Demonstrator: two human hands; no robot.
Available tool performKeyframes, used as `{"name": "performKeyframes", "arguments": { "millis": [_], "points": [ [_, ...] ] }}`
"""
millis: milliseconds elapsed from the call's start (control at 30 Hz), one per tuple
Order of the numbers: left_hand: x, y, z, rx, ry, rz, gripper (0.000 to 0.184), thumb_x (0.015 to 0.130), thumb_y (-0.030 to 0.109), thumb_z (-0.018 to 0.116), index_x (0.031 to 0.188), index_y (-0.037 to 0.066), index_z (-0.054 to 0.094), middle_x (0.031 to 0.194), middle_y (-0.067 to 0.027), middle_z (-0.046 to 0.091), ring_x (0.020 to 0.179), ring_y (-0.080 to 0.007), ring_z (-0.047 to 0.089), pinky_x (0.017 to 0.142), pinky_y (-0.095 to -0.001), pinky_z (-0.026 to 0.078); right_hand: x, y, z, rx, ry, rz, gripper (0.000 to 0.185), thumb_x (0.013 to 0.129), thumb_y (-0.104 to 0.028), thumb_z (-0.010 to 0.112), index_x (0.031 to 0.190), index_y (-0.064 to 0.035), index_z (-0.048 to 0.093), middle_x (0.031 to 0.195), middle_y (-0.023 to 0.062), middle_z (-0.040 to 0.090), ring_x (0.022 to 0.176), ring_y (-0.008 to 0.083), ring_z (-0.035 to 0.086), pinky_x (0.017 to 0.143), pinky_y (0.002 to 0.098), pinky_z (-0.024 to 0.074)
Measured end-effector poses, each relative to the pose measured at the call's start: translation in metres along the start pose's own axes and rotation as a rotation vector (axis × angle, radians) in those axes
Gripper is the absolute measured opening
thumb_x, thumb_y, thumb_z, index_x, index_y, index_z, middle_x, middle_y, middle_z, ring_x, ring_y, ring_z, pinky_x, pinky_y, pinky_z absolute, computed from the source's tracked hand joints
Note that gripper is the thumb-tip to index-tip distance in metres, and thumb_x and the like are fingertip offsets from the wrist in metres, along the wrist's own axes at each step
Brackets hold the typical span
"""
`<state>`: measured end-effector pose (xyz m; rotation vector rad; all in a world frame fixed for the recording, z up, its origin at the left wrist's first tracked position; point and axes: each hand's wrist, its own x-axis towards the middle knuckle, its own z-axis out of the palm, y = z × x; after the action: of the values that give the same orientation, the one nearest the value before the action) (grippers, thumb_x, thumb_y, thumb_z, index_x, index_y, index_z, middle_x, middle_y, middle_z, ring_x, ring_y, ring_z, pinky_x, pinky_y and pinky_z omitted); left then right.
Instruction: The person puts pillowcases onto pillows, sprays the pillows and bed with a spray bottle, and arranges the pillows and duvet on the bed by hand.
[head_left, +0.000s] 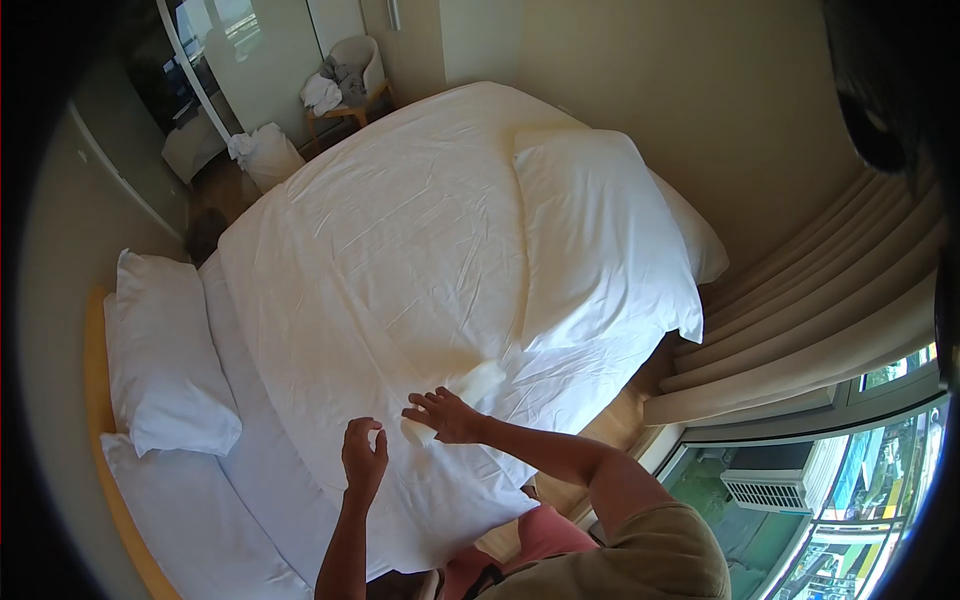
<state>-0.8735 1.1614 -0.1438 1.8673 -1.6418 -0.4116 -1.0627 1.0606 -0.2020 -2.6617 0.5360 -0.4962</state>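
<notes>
My right hand [447, 416] is closed round a pale, cream-white tool that looks like a lint roller [482, 381]. Its blurred wide end lies beyond my hand on the white duvet [370, 270], and a stubby end shows below my fingers. The middle part is hidden by the hand. To the left of it, my left hand [364, 455] hovers over the duvet's near part, fingers loosely bent and thumb apart, with nothing in it. Shallow creases run across the duvet.
Two white pillows [175, 350] lie along the headboard [97, 370] at left. More bedding [600, 230] is heaped at the bed's right end. A chair [357, 68] with cloths and a white bag [266, 157] stand beyond the bed. Curtains [800, 310] hang by the window at right.
</notes>
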Motion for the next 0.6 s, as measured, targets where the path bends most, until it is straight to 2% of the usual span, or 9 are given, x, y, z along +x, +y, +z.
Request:
{"name": "performKeyframes", "arguments": {
  "millis": [67,133,200,233,300,367,433,567,600],
  "points": [
    [0.033,0.033,0.036,-0.301,0.004,-0.188,0.014,0.079,0.004,0.060,0.092,0.004,0.058,0.096,-0.0105,0.059,0.088,-0.0237,0.059,0.069,-0.0347,0.050,-0.013,0.005,-0.077,0.297,0.396,0.261,0.065,0.058,-0.007,0.072,0.117,-0.0094,0.047,0.115,0.0123,0.050,0.104,0.0269,0.054,0.081,0.0388,0.0422],
    [0.055,0.026,0.097,-0.406,0.017,-0.245,0.018,0.080,0.009,0.061,0.097,0.002,0.058,0.093,-0.0094,0.062,0.077,-0.0195,0.062,0.062,-0.0286,0.050,-0.048,0.039,-0.123,0.506,0.871,0.555,0.056,0.067,-0.006,0.071,0.118,-0.0057,0.048,0.103,0.0157,0.060,0.091,0.0294,0.062,0.077,0.0322,0.0484],
    [0.079,0.054,0.154,-0.625,-0.183,-0.395,0.020,0.083,0.013,0.063,0.099,0.002,0.058,0.094,-0.0061,0.060,0.081,-0.0148,0.060,0.061,-0.0280,0.054,-0.097,0.086,-0.164,0.836,1.131,0.848,0.037,0.068,-0.010,0.073,0.102,-0.0034,0.060,0.087,0.0071,0.064,0.077,0.0170,0.061,0.070,0.0280,0.0480],
    [0.094,0.074,0.189,-0.743,-0.250,-0.471,0.030,0.082,0.024,0.067,0.099,0.000,0.058,0.094,-0.0064,0.061,0.082,-0.0161,0.060,0.068,-0.0301,0.053,-0.117,0.089,-0.204,0.960,1.126,0.890,0.033,0.068,-0.010,0.072,0.098,-0.0030,0.062,0.087,0.0050,0.063,0.076,0.0149,0.059,0.067,0.0280,0.0468],
    [0.129,0.113,0.260,-0.762,-0.298,-0.467,0.050,0.079,0.037,0.070,0.107,-0.001,0.056,0.102,-0.0093,0.061,0.092,-0.0196,0.059,0.080,-0.0329,0.049,-0.150,0.124,-0.227,0.780,1.227,0.899,0.028,0.068,-0.011,0.071,0.094,-0.0037,0.064,0.079,0.0045,0.063,0.072,0.0145,0.058,0.067,0.0291,0.0463],
    [0.182,0.152,0.304,-0.530,-0.597,-0.427,0.070,0.075,0.046,0.071,0.118,-0.004,0.049,0.114,-0.0137,0.056,0.105,-0.0221,0.054,0.088,-0.0350,0.044,-0.172,0.151,-0.246,0.545,1.191,0.960,0.022,0.067,-0.014,0.071,0.082,-0.0010,0.065,0.073,0.0066,0.063,0.064,0.0171,0.059,0.063,0.0306,0.0475],
    [0.194,0.220,0.319,-0.627,-0.297,-0.580,0.066,0.072,0.041,0.076,0.112,-0.007,0.052,0.108,-0.0162,0.058,0.107,-0.0227,0.053,0.088,-0.0350,0.045,-0.188,0.177,-0.256,0.366,1.237,0.963,0.022,0.065,-0.017,0.071,0.074,0.0014,0.063,0.066,0.0081,0.062,0.055,0.0196,0.057,0.057,0.0328,0.0471],
    [0.228,0.266,0.356,-0.752,-0.242,-0.515,0.047,0.065,0.022,0.081,0.096,-0.006,0.059,0.093,-0.0155,0.063,0.093,-0.0249,0.060,0.081,-0.0368,0.049,-0.216,0.193,-0.283,0.619,1.259,1.134,0.022,0.061,-0.013,0.071,0.077,0.0002,0.063,0.067,0.0076,0.060,0.058,0.0189,0.055,0.058,0.0333,0.0450],
    [0.240,0.277,0.345,-0.953,-0.324,-0.493,0.040,0.061,0.012,0.080,0.091,-0.006,0.060,0.087,-0.0153,0.063,0.085,-0.0259,0.062,0.076,-0.0371,0.050,-0.219,0.183,-0.295,0.618,1.266,1.131,0.022,0.061,-0.013,0.071,0.077,0.0002,0.063,0.067,0.0076,0.060,0.058,0.0189,0.055,0.058,0.0333,0.0450]
  ]
}}
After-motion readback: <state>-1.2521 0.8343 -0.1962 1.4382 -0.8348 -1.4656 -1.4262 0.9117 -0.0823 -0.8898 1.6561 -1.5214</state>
